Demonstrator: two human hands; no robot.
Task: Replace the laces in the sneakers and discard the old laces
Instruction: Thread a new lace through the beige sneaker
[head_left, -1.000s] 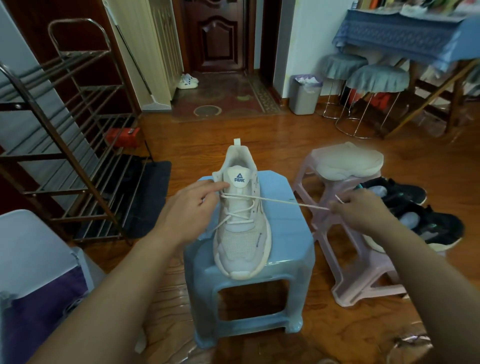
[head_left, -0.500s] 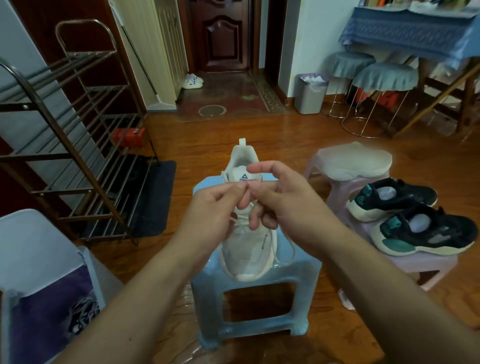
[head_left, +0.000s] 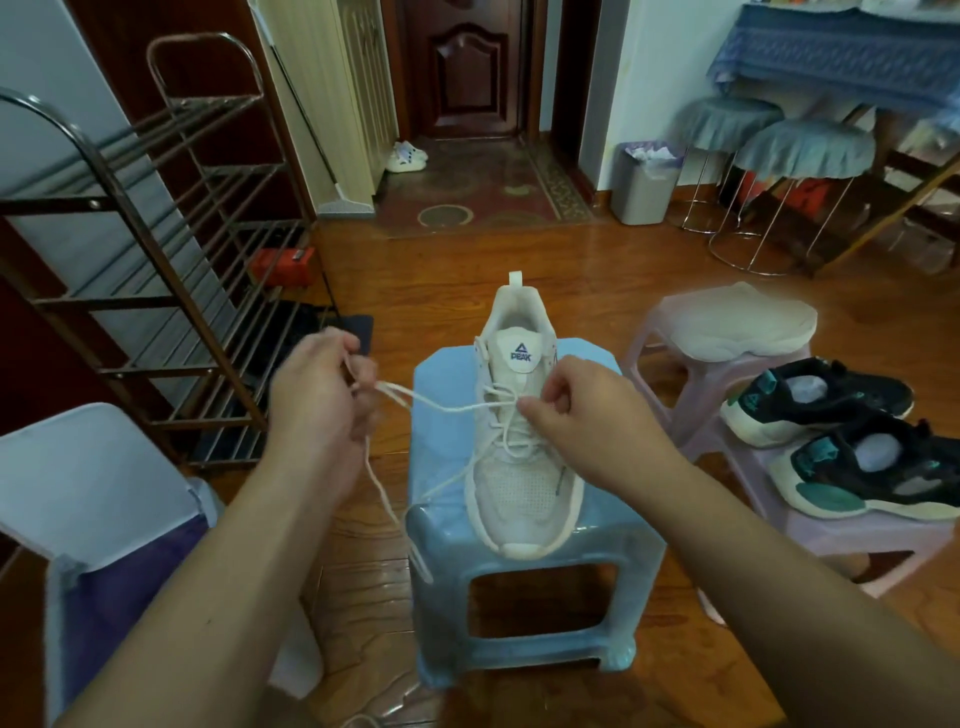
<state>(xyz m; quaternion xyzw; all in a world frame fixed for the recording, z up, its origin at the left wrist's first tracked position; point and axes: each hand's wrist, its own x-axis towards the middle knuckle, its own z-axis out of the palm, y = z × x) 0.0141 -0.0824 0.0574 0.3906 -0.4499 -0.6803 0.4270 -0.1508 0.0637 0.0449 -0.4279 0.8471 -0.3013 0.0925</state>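
A metal rack (head_left: 156, 270) stood at the left, with a red box (head_left: 283, 266) on the floor beside it. Far off, a grey bin (head_left: 644, 182) sat near two covered stools (head_left: 802, 150) under a blue-clothed table (head_left: 841, 57). White slippers (head_left: 406, 157) lay by the door (head_left: 467, 67).
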